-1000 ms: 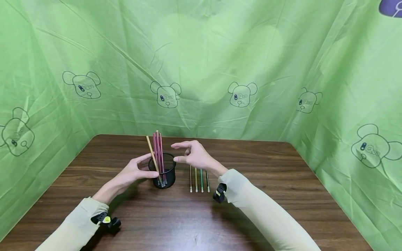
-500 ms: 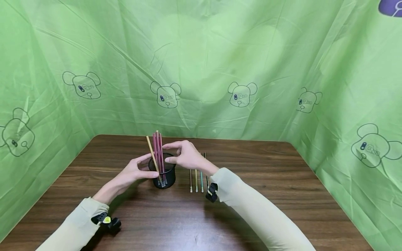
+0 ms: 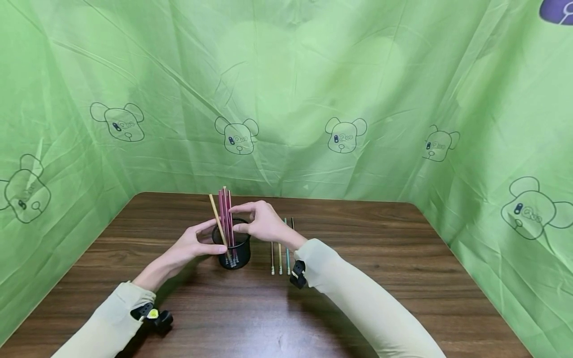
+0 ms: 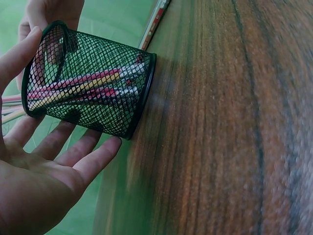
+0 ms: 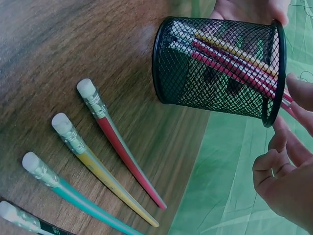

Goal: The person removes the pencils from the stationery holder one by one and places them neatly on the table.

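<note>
The round black mesh cup, grasped by the left hand toward the brown wooden surface's far edge, should be steadied; the right hand's grip cannot be told.

The bench is brown wood-grain with rounded far corners. A black mesh cup stands upright on it. To the cup's right lie four pencils, red, yellow, teal and black, side by side and apart, erasers toward the person.

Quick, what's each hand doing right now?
Left hand: holding the black mesh cup.
Right hand: at the pink pencils; whether it's gripping can't be told.
</note>
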`<state>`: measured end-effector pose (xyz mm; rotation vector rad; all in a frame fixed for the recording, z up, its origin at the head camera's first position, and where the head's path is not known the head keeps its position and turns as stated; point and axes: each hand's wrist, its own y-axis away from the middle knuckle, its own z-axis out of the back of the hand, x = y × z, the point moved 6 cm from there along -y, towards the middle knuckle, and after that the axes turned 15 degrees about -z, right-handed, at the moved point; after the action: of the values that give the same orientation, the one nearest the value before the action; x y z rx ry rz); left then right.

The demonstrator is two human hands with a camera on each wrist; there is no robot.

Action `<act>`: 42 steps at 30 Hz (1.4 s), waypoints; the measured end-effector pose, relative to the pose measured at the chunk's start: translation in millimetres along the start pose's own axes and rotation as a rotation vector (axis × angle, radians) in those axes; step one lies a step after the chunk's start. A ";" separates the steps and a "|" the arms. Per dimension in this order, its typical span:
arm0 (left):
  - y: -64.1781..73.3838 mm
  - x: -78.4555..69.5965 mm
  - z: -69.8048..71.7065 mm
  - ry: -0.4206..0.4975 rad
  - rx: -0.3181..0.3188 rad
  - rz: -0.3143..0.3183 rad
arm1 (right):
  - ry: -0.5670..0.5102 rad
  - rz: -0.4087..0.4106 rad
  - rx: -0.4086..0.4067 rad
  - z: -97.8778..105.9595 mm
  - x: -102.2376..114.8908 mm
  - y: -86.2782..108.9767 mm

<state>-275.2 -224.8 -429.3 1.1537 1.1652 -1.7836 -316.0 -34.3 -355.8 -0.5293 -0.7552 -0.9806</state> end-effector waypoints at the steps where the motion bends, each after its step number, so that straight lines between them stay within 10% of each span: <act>1: 0.0 0.1 -0.1 -0.002 0.000 0.001 | 0.003 -0.002 -0.002 -0.3 0.1 -0.1; 42: 1.4 -0.5 0.9 -0.025 0.011 0.016 | -0.136 -0.057 -0.138 -6.1 -18.1 -2.3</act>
<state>-274.1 -226.1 -429.1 1.1410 1.1297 -1.7897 -322.2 -29.9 -373.5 -0.7034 -0.8316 -1.0627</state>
